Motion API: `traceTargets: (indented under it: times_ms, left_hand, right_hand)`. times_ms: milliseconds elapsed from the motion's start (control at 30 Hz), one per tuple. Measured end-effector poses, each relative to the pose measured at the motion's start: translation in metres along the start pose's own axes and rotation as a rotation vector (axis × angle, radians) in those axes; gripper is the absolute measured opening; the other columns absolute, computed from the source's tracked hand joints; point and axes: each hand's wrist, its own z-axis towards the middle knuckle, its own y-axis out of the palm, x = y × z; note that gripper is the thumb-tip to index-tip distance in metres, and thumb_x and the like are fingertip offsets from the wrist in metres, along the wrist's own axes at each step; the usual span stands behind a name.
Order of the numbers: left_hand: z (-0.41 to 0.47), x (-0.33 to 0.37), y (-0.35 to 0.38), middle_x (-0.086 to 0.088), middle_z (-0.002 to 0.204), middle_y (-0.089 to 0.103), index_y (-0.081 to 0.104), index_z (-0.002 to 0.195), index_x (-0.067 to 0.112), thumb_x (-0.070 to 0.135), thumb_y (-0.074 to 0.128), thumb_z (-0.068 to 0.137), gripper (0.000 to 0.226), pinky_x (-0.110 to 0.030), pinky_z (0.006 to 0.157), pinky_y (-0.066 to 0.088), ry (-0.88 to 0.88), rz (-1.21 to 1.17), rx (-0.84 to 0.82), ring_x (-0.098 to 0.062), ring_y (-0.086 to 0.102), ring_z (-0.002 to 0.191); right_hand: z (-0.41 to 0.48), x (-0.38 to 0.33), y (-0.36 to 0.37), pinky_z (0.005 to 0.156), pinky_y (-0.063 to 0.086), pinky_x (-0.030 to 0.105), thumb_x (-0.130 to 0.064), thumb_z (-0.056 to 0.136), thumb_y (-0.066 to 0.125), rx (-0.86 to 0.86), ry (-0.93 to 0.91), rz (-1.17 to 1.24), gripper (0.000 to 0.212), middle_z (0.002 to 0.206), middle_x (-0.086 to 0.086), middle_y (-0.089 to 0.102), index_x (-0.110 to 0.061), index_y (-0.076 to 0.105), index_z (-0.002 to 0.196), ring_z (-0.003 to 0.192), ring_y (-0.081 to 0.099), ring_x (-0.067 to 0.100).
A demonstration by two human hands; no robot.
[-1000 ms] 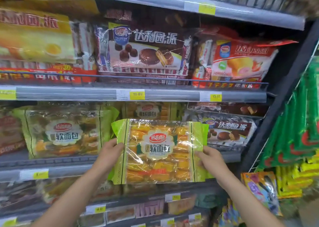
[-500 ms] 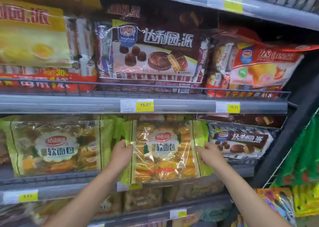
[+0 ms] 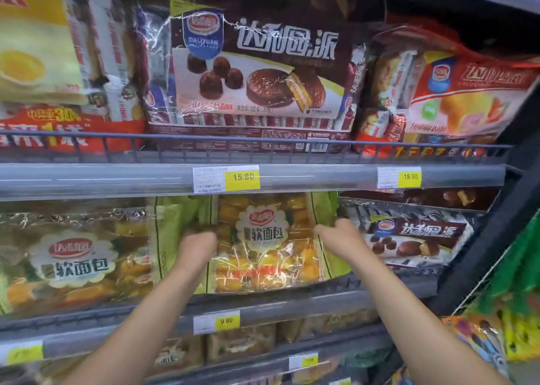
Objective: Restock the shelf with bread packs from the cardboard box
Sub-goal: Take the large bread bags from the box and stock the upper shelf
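A green-edged clear bread pack full of golden buns stands upright on the middle shelf, under the 15.80 price tag. My left hand grips its left edge. My right hand holds its right edge, fingers on the green border. A matching bread pack stands on the same shelf to the left, close beside it. The cardboard box is out of view.
A brown chocolate pie pack sits right of the held pack. The upper shelf carries a large chocolate pie bag, a yellow bag and a red bag behind a wire rail. Lower shelves hold more packs.
Both hands have pushed the bread pack up and back from in front of the shelf into the middle shelf slot. The camera has moved closer to the shelf.
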Motion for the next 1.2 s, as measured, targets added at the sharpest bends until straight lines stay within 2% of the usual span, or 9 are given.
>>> traceTargets:
  times_ms: [100,233,367,467,567,667,767,1000,1200]
  left_hand:
    - [0.005,-0.001,0.004,-0.007,0.108,0.056,0.055,0.115,0.003,0.0,0.054,0.092,0.024,-0.033,0.087,0.039,-0.005,-0.032,0.025,-0.025,0.05,0.101]
    - [0.033,-0.016,0.012,-0.007,0.127,0.066,0.052,0.14,0.016,0.002,0.065,0.076,0.067,-0.044,0.099,0.054,0.207,-0.095,0.021,-0.026,0.064,0.115]
    - [0.024,-0.01,0.01,0.01,0.083,0.074,0.072,0.107,0.02,-0.011,0.057,0.091,0.037,-0.018,0.063,0.057,0.335,-0.088,0.005,-0.001,0.067,0.071]
    - [0.026,-0.016,0.014,0.013,0.08,0.076,0.068,0.105,0.02,-0.005,0.052,0.099,0.03,-0.018,0.067,0.058,0.367,0.022,0.039,-0.002,0.071,0.073]
    - [-0.005,-0.015,0.015,-0.007,0.118,0.072,0.054,0.134,0.022,0.007,0.065,0.087,0.05,-0.034,0.095,0.053,0.289,0.115,0.006,-0.029,0.067,0.108]
    - [-0.028,-0.024,0.015,-0.024,0.11,0.066,0.058,0.11,0.008,0.013,0.065,0.084,0.028,-0.053,0.096,0.051,0.28,0.214,-0.014,-0.037,0.063,0.1]
    - [-0.03,-0.044,0.017,-0.02,0.147,0.043,0.035,0.151,0.02,0.017,0.07,0.085,0.074,-0.049,0.115,0.039,0.387,0.326,0.013,-0.038,0.043,0.134]
    - [-0.002,-0.045,0.019,0.002,0.122,0.068,0.054,0.134,0.041,0.03,0.057,0.091,0.045,-0.035,0.094,0.053,0.294,0.763,-0.29,-0.026,0.066,0.109]
    - [0.031,-0.041,0.028,0.005,0.129,0.065,0.042,0.133,0.05,0.02,0.055,0.084,0.059,-0.036,0.093,0.054,0.285,0.657,-0.251,-0.031,0.065,0.111]
  right_hand:
    - [0.012,-0.003,0.007,0.101,0.044,0.039,-0.028,0.096,0.057,0.025,0.064,0.038,0.059,0.144,0.02,0.049,0.003,0.042,0.144,0.126,0.052,0.032]
    - [0.033,-0.001,0.02,0.067,0.045,0.027,-0.03,0.092,0.068,0.058,0.122,0.224,0.065,0.099,0.004,0.057,-0.008,0.04,0.147,0.072,0.055,0.017]
    - [0.045,0.01,0.034,0.1,0.034,0.024,-0.019,0.092,0.071,0.069,0.124,0.395,0.075,0.151,0.009,0.044,-0.013,0.03,0.155,0.138,0.043,0.027]
    - [0.045,0.027,0.053,0.102,0.032,0.024,-0.011,0.088,0.072,0.095,0.067,0.455,0.076,0.152,0.007,0.044,-0.013,0.034,0.154,0.139,0.042,0.027]
    - [0.038,0.034,0.064,0.088,0.047,0.031,-0.028,0.073,0.071,0.133,0.034,0.314,0.065,0.111,0.008,0.065,-0.005,0.055,0.131,0.107,0.06,0.028]
    - [0.032,0.038,0.067,0.055,0.04,0.023,-0.014,0.077,0.073,0.231,-0.058,0.198,0.024,0.073,0.001,0.053,-0.006,0.057,0.093,0.069,0.054,0.024]
    - [0.031,0.047,0.073,0.038,0.03,0.017,-0.017,0.078,0.074,0.285,-0.133,-0.002,0.028,0.069,0.009,0.058,-0.008,0.051,0.066,0.049,0.048,0.018]
    - [0.051,0.052,0.084,0.082,0.053,0.034,-0.025,0.082,0.07,-0.005,-0.279,-0.2,0.046,0.114,-0.004,0.062,-0.03,0.049,0.124,0.097,0.064,0.023]
    - [0.093,0.066,0.101,0.079,0.056,0.035,-0.03,0.073,0.071,-0.002,-0.279,-0.158,0.044,0.106,-0.002,0.059,-0.042,0.045,0.106,0.091,0.063,0.016]
